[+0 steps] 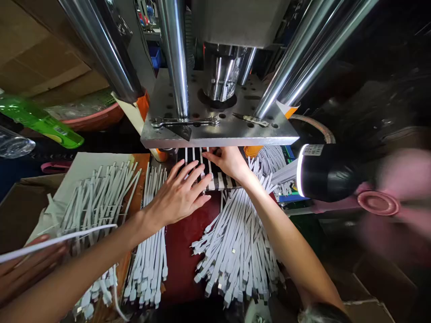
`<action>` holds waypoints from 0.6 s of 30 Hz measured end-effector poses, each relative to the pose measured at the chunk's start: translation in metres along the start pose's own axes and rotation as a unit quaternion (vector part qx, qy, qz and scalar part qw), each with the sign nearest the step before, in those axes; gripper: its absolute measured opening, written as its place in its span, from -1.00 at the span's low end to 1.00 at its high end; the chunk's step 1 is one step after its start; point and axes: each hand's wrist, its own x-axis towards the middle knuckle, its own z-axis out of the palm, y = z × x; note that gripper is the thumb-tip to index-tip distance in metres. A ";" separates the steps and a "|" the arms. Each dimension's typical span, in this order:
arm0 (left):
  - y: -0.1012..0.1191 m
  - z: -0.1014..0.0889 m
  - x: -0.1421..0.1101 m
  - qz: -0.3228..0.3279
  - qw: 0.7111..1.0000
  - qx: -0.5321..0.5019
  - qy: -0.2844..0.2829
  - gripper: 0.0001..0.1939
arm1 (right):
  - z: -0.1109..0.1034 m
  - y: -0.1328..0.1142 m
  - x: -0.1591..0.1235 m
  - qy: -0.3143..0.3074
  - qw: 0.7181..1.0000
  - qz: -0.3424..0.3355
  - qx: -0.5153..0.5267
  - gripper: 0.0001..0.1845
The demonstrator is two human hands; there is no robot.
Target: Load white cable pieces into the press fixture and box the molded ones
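Observation:
Several white cables with USB-type plugs lie side by side in a dark slotted fixture (220, 180) below the thick metal plate of a press (222, 130). My left hand (182, 193) rests over the fixture's front left, fingers spread and fingertips touching the cables there. Just under the plate's front edge, my right hand (229, 162) has thumb and finger closed around the far part of a white cable (208, 166); its other fingers are partly hidden. A big fan-shaped pile of white cables (239, 242) lies under my right forearm, and a narrower bundle (150, 251) beside my left wrist.
At lower left, another person's blurred hand (37, 255) is by a white cable near another cable pile (97, 202). A wrench (185, 121) and a knife (251, 119) lie on the plate. At right stand a lit black lamp (326, 172) and a spinning pink fan (379, 202).

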 end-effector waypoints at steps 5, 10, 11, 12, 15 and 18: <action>0.021 0.002 0.000 -0.078 0.997 0.024 -0.002 -0.52 | -0.014 -0.029 -0.043 -0.025 0.973 -0.045 -0.224 -0.69; 0.006 0.001 0.027 -0.124 0.992 -0.016 -0.018 -0.43 | -0.006 -0.046 -0.045 -0.097 0.904 0.002 -0.416 -0.48; 0.000 0.002 0.034 -0.135 0.990 -0.022 -0.021 -0.44 | -0.002 -0.046 -0.036 -0.094 0.898 0.009 -0.429 -0.51; -0.006 0.002 0.041 -0.145 0.989 -0.027 -0.023 -0.46 | 0.002 -0.045 -0.026 -0.089 0.895 0.010 -0.436 -0.54; -0.023 0.006 0.061 -0.167 0.985 -0.033 -0.023 -0.55 | 0.008 -0.038 0.001 -0.076 0.893 -0.004 -0.443 -0.61; -0.035 0.009 0.077 -0.173 0.984 -0.041 -0.014 -0.61 | 0.004 -0.033 0.020 -0.067 0.894 -0.016 -0.442 -0.65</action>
